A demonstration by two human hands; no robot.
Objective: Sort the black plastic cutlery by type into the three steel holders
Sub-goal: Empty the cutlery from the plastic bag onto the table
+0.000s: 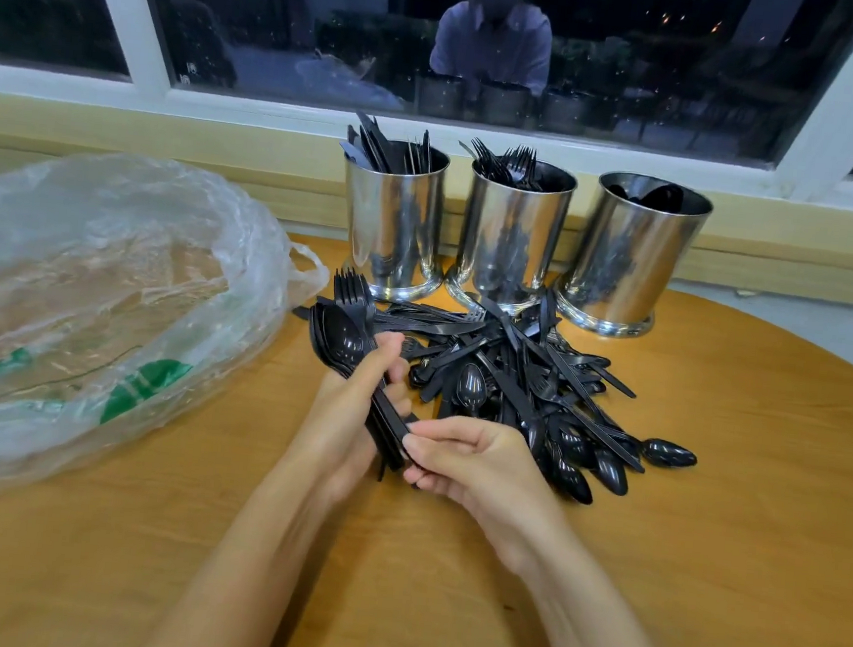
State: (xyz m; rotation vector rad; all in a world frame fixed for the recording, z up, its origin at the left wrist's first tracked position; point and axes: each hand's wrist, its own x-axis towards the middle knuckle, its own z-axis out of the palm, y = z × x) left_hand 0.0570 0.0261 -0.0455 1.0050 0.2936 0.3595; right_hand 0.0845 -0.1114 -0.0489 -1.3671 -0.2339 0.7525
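— Where is the cutlery that's being handled?

— In a bundle (343, 339) of stacked spoons with forks behind them. The left hand (349, 414) grips it around the handles, fingers wrapped tight.

— Which way does it point?

— Its long axis runs diagonally. The bowls and tines are up and to the left, away from the person, and the handle ends are down to the right.

— And the right hand (474, 461)?

— It's curled, with thumb and fingers pinching those handle ends.

— The rest?

— A loose pile (528, 378) lies on the wooden table (703, 554), between the hands and the holders. Most pieces slant from far left to near right, with spoon bowls along the near right edge.

— The holders?

— They stand upright in a row by the wall. The left holder (394, 222) has knives leaning left, the middle holder (512, 238) has forks tines-up, and the right holder (626, 258) has spoons bowls-up. A crumpled plastic bag (109, 269) lies at the left.
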